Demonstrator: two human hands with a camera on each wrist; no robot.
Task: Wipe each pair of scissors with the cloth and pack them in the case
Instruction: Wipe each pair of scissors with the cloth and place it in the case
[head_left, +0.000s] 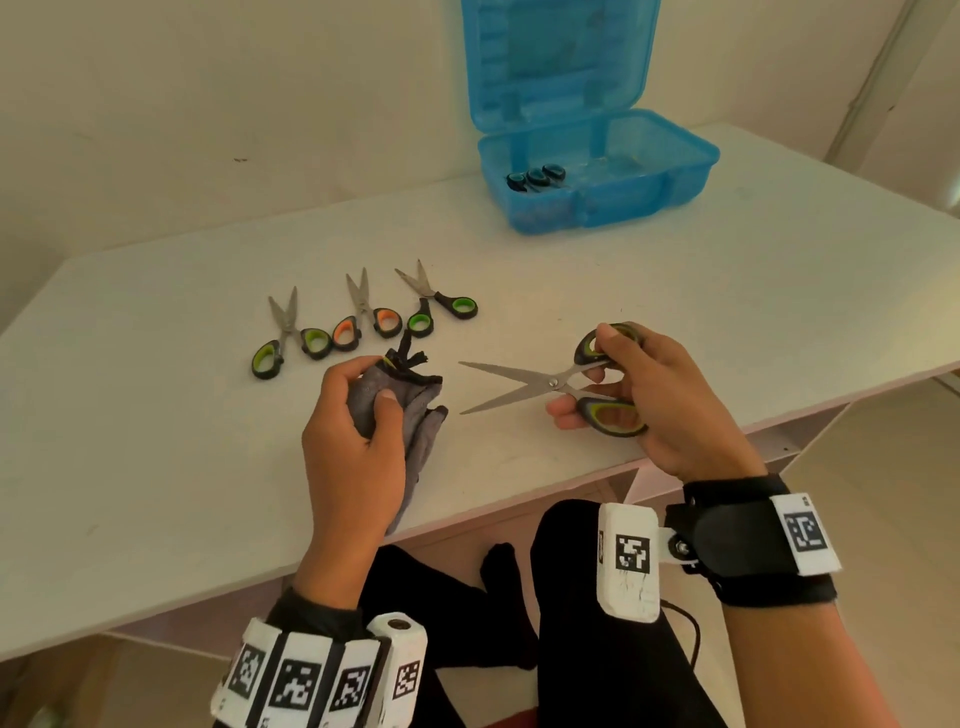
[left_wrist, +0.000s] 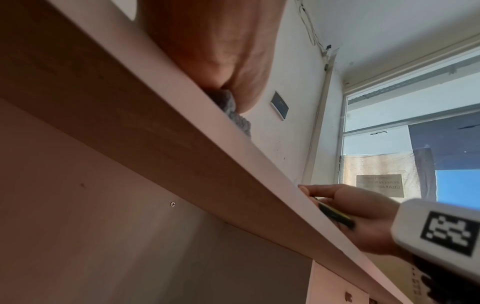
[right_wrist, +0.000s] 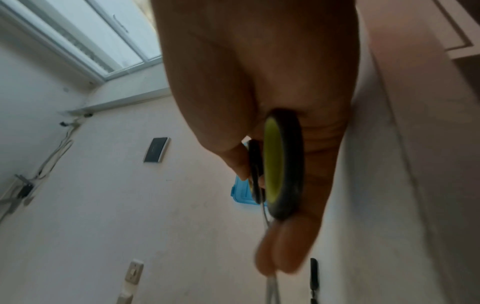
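My right hand (head_left: 623, 384) grips the handles of a large pair of scissors (head_left: 524, 384) with grey and yellow-green handles. Its blades are spread open and point left, just above the table. The lower handle ring (right_wrist: 283, 164) shows close up in the right wrist view. My left hand (head_left: 358, 410) holds a bunched grey cloth (head_left: 415, 415) on the table, a short way left of the blade tips. The cloth (left_wrist: 228, 105) also peeks from under the palm in the left wrist view. The blue case (head_left: 670, 192) stands open at the back right with dark scissor handles (head_left: 535, 176) inside.
Three smaller pairs of scissors lie in a row behind the cloth: green-handled (head_left: 291, 338), orange-handled (head_left: 366, 317) and green-handled (head_left: 436, 306). The white table's front edge (head_left: 519, 499) runs under my wrists, with my knees below. A wall stands behind the table.
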